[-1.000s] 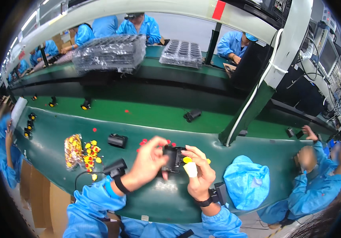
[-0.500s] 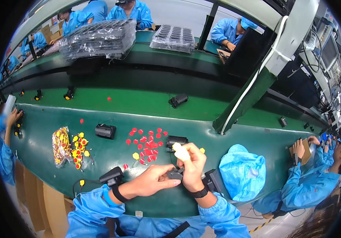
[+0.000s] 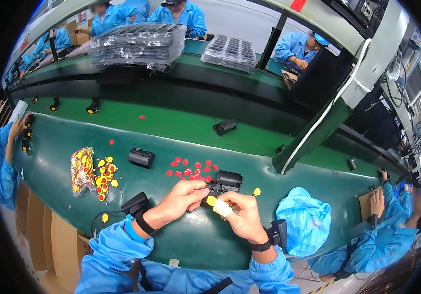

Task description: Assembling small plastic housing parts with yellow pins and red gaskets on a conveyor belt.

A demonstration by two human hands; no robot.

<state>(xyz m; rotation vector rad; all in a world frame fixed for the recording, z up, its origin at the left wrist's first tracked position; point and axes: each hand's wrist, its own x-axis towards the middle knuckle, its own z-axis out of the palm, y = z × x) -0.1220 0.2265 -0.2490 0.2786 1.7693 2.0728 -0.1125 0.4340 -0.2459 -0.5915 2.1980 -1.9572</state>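
My left hand (image 3: pixel 183 200) is closed, pinching a small black plastic part (image 3: pixel 214 188) between thumb and fingers. My right hand (image 3: pixel 244 215), a pale cover (image 3: pixel 222 208) on one finger, grips a small yellow disc (image 3: pixel 211 201) right up against that part. Just beyond my hands lies a black cylindrical housing (image 3: pixel 230 180), and a loose yellow disc (image 3: pixel 257 191) is to its right. Several red discs (image 3: pixel 188 172) are scattered beyond my left hand, which partly covers them. The exact contact between the yellow disc and black part is hard to make out.
To the left are a bag of yellow-and-red pieces (image 3: pixel 82 169), a loose pile of them (image 3: pixel 103 182) and another black housing (image 3: pixel 141 158). A blue cloth cap (image 3: pixel 303 220) lies right. A green-wrapped post (image 3: pixel 313 132) rises beyond. Co-workers sit at both sides and opposite.
My right hand has swung down from its raised position, bringing the yellow disc to the black part. My left hand has shifted farther away, over some red discs. The whole view has tilted slightly.
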